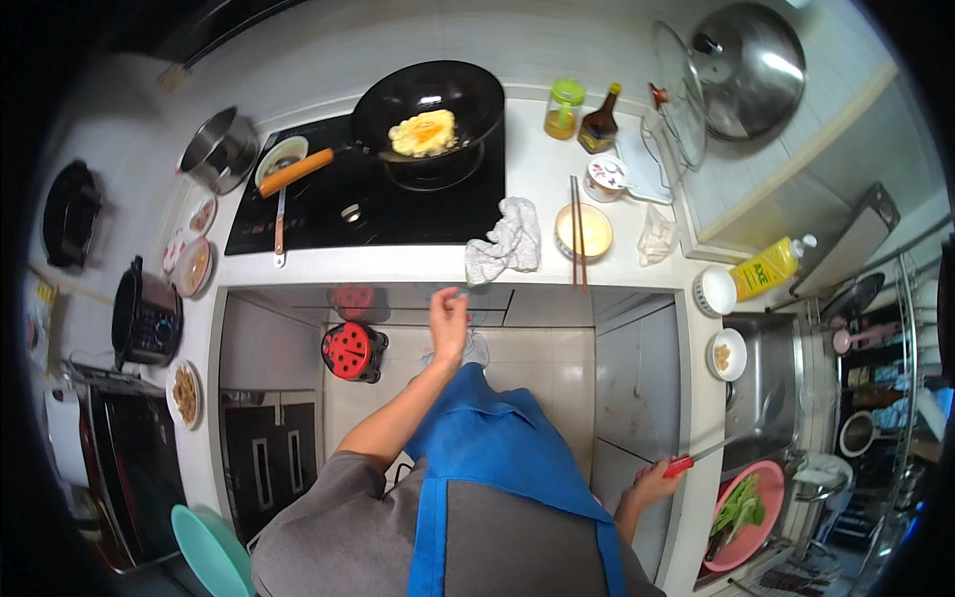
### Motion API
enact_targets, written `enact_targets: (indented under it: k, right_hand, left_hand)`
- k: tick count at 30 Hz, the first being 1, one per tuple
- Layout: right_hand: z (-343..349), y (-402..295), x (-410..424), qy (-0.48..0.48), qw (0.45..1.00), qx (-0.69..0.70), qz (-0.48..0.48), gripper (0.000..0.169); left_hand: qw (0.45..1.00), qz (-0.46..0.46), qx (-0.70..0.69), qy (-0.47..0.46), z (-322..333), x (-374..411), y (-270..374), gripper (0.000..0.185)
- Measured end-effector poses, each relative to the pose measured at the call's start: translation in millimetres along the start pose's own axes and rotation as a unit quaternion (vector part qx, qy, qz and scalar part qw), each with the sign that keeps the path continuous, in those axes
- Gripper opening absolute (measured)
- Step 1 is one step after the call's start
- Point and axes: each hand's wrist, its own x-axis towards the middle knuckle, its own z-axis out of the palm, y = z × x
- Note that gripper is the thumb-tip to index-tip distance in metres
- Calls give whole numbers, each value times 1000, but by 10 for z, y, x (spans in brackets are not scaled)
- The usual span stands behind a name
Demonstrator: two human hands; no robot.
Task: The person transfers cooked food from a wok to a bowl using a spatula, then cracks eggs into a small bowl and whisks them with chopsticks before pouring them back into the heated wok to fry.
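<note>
My left hand (449, 328) is before the counter's front edge, just below a crumpled pale cloth (511, 240). Its fingers are loosely bent, with nothing visible in them. Low at the right, my right hand (646, 483) grips the red handle (678, 466) of a long metal utensil. Its shaft reaches over the sink (768, 332), and its far end is blurred. On the black cooktop (313, 216) stands a black wok (388, 97) with a wooden handle (297, 173) pointing left. Yellow egg (424, 134) lies in it, its middle glossy orange.
Chopsticks (576, 209) rest across a bowl (593, 237) with pale yellow contents. A green-lidded jar (564, 108) and a sauce bottle (600, 123) stand behind. The sink side holds a pink basin (772, 507) of leafy greens (739, 507). A red ladybird stool (351, 352) is on the floor.
</note>
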Motion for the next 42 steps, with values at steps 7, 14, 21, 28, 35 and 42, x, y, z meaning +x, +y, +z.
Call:
enact_targets:
  k: [7,14,21,28,35,42]
  right_hand:
    - [911,-2013,-172,-378,864,-182,-279,45]
    - [3349,-3132,-1241,-526,649,-279,-474,31]
    - [4685,-2780,-1921,-492,573,-390,-527,20]
    - [5393,-2623,-2158,-434,592,-457,-503,24]
    - [5474,-2775,-2201,-396,591,-495,-499,25]
    - [5456,-2796,-2130,-370,580,-498,-527,24]
  left_hand:
    - [996,-10,39,78,-1118,177,-64,26]
    - [999,-24,10,33,-2327,209,-227,24]
    - [986,-129,-21,99,-3430,2,-371,21]
    - [985,-137,40,100,-4077,-115,-446,19]
    - [984,-120,65,114,-4325,-267,-762,16]
    - [987,-108,3,119,-4056,-138,-505,14]
